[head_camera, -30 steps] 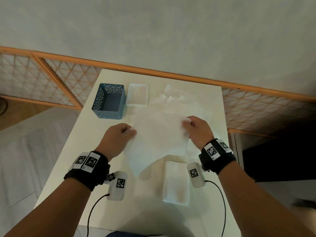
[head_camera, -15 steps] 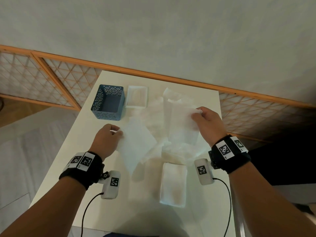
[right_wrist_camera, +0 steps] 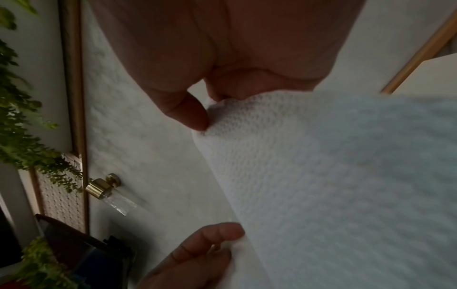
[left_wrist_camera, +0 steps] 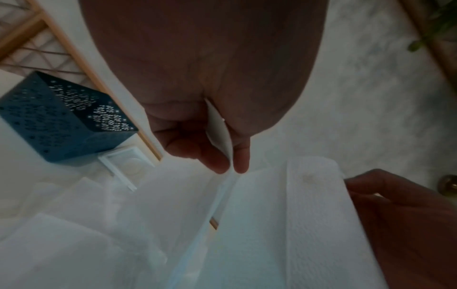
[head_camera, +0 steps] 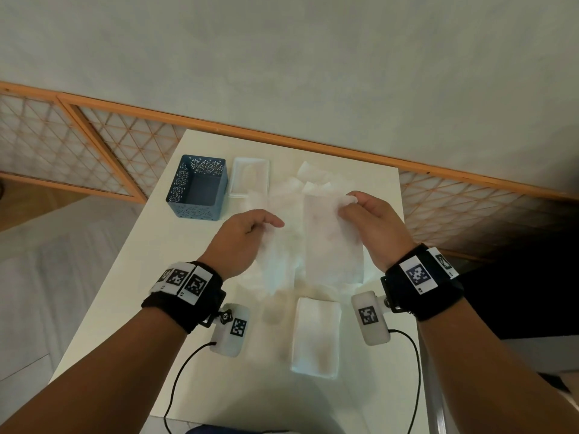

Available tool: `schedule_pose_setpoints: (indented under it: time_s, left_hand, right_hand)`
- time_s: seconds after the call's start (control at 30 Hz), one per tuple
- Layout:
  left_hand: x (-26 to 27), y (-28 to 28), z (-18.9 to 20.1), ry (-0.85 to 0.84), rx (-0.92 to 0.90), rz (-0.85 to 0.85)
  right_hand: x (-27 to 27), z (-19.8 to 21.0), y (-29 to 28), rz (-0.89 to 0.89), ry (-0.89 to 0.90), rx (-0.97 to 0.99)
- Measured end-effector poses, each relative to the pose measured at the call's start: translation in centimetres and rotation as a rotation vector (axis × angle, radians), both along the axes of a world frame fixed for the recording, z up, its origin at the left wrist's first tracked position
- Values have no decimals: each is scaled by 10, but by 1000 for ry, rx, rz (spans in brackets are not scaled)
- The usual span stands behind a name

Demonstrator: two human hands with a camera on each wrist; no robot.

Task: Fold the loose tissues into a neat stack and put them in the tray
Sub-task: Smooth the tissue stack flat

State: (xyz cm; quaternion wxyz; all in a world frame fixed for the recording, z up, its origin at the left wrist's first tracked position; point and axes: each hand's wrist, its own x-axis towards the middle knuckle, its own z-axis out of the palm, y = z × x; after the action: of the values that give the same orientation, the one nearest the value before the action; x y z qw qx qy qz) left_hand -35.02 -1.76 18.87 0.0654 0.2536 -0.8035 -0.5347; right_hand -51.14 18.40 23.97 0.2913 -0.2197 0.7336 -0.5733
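Note:
A white tissue (head_camera: 332, 242) hangs above the table between my hands. My right hand (head_camera: 347, 205) pinches its top right corner, and the right wrist view shows that corner (right_wrist_camera: 222, 109) caught between thumb and finger. My left hand (head_camera: 272, 222) pinches the tissue's left edge (left_wrist_camera: 222, 136) between thumb and forefinger. A folded stack of tissues (head_camera: 316, 336) lies on the table below my hands. Loose tissues (head_camera: 313, 180) are piled at the back. The shallow white tray (head_camera: 250, 177) sits behind my left hand.
A blue perforated basket (head_camera: 197, 189) stands left of the tray. The white table (head_camera: 163, 277) ends close on the left and right. An orange lattice screen (head_camera: 94, 145) runs behind it. A plant (right_wrist_camera: 29, 136) and a brass knob (right_wrist_camera: 101, 185) appear in the right wrist view.
My left hand has moved right and up toward my right hand, bringing the tissue's edge with it. The right hand stays raised on its corner.

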Motion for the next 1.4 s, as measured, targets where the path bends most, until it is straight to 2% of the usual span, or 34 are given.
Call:
schedule_pose_setpoints:
  time_s: [0.1, 0.33, 0.53, 0.7, 0.87, 0.93, 1.0, 1.07, 1.17, 1.4]
  left_hand:
    - [-2, 9, 8, -24, 81, -14]
    - [-1, 27, 31, -26, 396, -11]
    - [4, 33, 33, 22, 426, -51]
    - [5, 33, 26, 49, 433, -71]
    - [4, 33, 22, 66, 427, -40]
    - [3, 32, 21, 67, 447, -17]
    - [3, 31, 21, 69, 460, -3]
    - [5, 30, 22, 74, 464, 0]
    - [6, 27, 20, 67, 470, 8]
    - [8, 18, 10, 33, 384, 84]
  right_hand:
    - [4, 0, -2, 9, -101, -39]
    - [13, -2, -10, 14, -311, -149]
    - [18, -8, -16, -4, -420, -153]
    - [17, -15, -19, -20, -277, -80]
    - [15, -17, -24, -103, 7, 90]
    - [13, -20, -25, -121, 50, 124]
    - [11, -26, -26, -123, -32, 187]
    - [11, -30, -25, -112, -235, 223]
    - [14, -32, -22, -50, -508, 133]
    - [17, -41, -19, 9, -473, -26]
